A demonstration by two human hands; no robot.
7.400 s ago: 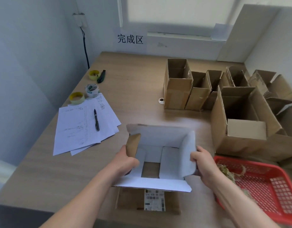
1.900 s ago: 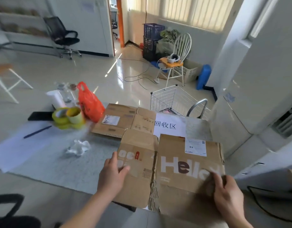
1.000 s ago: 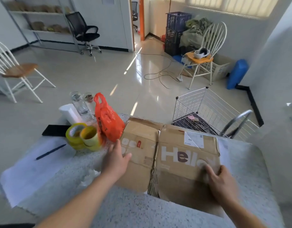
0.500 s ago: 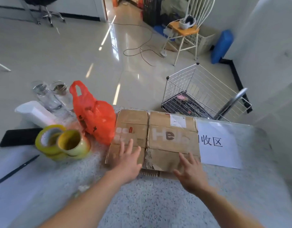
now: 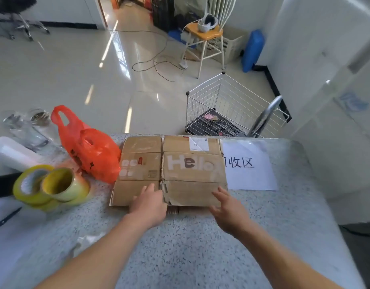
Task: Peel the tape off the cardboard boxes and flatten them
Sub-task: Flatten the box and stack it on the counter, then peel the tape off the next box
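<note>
both forearms reach forward over the speckled table (image 5: 179, 247). the left hand (image 5: 148, 205) lies on the near edge of the flattened box (image 5: 169, 172), fingers fairly straight and pressing the left flap, gripping nothing. the right hand (image 5: 227, 211) is at the near right corner, fingers spread and relaxed, holding nothing; whether it touches the cardboard or hovers just above is hard to tell.

the box lies flat on the table, printed side up, and seems to sit on other cardboard whose edge peeks out below it. its right side covers part of the paper sign (image 5: 250, 165). just left of it is an orange bag (image 5: 90, 151), touching or nearly so, and further left two tape rolls (image 5: 50, 186) lean together.

the step looks like settling the flat box on the pile. to do it well, press with flat palms along the folds so the flaps stay down, square the edges with the cardboard beneath, and keep clear of the bag.

beyond the table edge, a wire basket (image 5: 227, 113) stands on the floor, with a chair (image 5: 207, 34) further back.
</note>
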